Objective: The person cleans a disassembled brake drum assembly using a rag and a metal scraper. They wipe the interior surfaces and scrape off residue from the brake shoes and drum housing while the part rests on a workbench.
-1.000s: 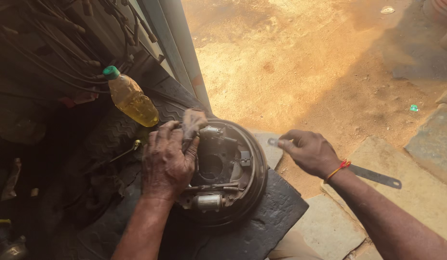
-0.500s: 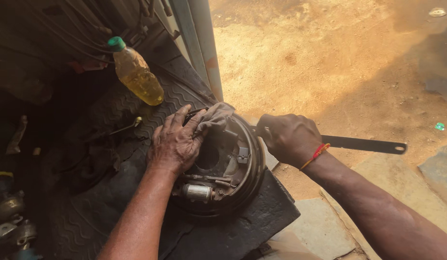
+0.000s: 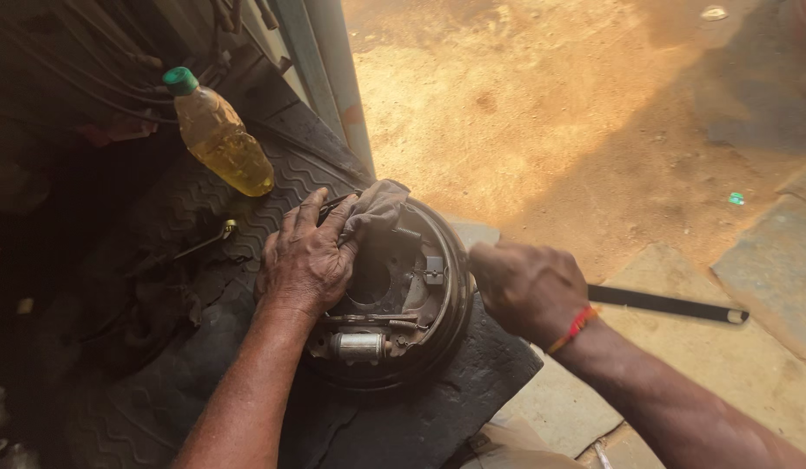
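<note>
Both hands are on the work: the left hand (image 3: 307, 260) lies fingers spread, pressing a grey rag (image 3: 374, 211) onto the brake drum assembly (image 3: 403, 304), while the right hand (image 3: 526, 291), earlier held clear of the rim, has closed in a fist around a long flat metal bar (image 3: 668, 305) just beside the drum's right edge. The drum sits between the hands on black rubber matting (image 3: 437, 408), so the bar is now placed against it. Beyond, a bottle of yellow oil (image 3: 218, 137) lies tilted, well apart.
</note>
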